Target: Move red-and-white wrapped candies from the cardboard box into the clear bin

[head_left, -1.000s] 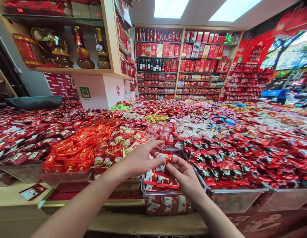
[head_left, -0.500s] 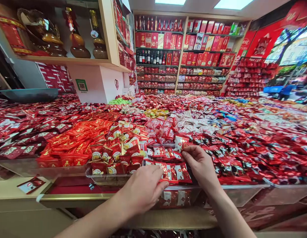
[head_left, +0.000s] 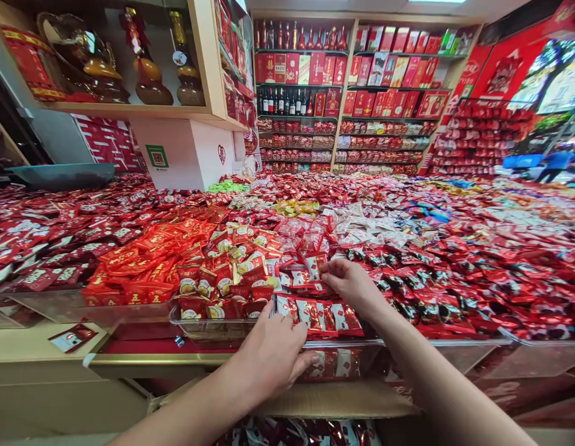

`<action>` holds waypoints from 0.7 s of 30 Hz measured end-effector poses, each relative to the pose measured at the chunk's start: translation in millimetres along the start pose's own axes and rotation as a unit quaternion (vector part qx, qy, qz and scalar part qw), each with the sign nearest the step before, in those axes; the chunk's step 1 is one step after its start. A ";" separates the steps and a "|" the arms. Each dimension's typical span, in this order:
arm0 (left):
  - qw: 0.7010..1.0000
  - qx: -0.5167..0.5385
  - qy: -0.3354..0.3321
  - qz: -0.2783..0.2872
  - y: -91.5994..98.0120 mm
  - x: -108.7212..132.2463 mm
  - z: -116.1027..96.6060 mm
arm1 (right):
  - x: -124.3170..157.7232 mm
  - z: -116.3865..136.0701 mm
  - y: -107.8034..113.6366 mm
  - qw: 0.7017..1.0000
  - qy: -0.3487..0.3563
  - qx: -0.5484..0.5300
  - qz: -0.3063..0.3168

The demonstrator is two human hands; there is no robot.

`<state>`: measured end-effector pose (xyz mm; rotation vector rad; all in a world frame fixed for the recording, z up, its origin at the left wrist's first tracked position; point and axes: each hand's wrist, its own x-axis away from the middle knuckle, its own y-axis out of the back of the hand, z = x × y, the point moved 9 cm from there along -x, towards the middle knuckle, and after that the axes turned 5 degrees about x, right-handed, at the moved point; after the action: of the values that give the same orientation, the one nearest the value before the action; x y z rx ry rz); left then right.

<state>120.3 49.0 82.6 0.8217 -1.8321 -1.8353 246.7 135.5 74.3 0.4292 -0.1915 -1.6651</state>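
My right hand [head_left: 350,284] pinches the edge of a small red-and-white wrapped candy packet [head_left: 316,267] at the back of a clear plastic bin [head_left: 371,342]. In front of it, a row of matching red-and-white packets [head_left: 320,316] stands side by side along the bin's front. My left hand [head_left: 278,350] lies over the bin's front left corner, fingers stretched forward and thumb apart, with its fingertips beside the leftmost packets. Nothing shows in its grasp. Directly left are durian candy packets [head_left: 222,282] in a neighbouring bin.
Orange-red packets [head_left: 161,248] heap up on the left, and shiny red ones [head_left: 445,291] on the right. Below the bins, an open cardboard box [head_left: 343,399] holds more packets. A wooden cabinet [head_left: 213,68] overhangs the left side. Shelves with bottles and boxes line the back.
My right hand has moved left along the back of the bin with a packet in its fingers. My left hand has shifted slightly down, and the view has turned a little left.
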 end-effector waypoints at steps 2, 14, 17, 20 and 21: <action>1.000 0.002 -0.003 -0.003 0.4 0.7 -0.7 | -12.0 4.6 -6.5 1.000 0.002 0.029 0.008; 0.999 0.038 -0.010 -0.010 4.0 6.5 0.6 | -20.9 12.6 28.5 0.997 0.007 0.068 -0.044; 0.999 0.036 -0.005 -0.007 3.7 5.4 1.2 | -6.7 15.2 32.5 0.996 0.019 0.083 -0.039; 0.999 0.032 -0.001 0.000 3.2 3.7 1.0 | 10.7 8.9 16.5 0.996 -0.007 0.079 0.037; 1.000 0.030 0.000 0.003 2.7 3.3 0.9 | 16.1 7.1 10.6 0.994 -0.011 0.084 0.062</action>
<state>117.0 47.4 84.8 0.8362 -1.8972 -1.7839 252.2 117.4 82.1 0.5159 -0.3697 -1.5367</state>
